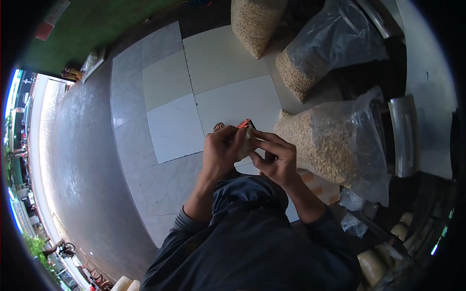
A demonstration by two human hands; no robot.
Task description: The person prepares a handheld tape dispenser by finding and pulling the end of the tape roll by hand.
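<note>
My left hand [224, 148] is closed, thumb and fingers pinched on a small pale, thin piece [246, 147] in front of my waist. From the other side, my right hand [277, 157] meets it with bent fingers, its fingertips at the same pale piece. What the piece is, I cannot tell; the fingers cover much of it. An orange-red thing [245, 123] with a dark edge shows just beyond the fingertips. Close to my right hand stands a clear plastic bag of pale, small puffed pieces [315, 143].
Two more bags of the same pale pieces, one behind [297, 72] and one farther back [256, 24], stand to the right. A metal-legged table [405, 136] edges that side. Large floor tiles [174, 128] lie ahead. Toes of a foot [219, 126] show beyond my left hand. The street is at far left.
</note>
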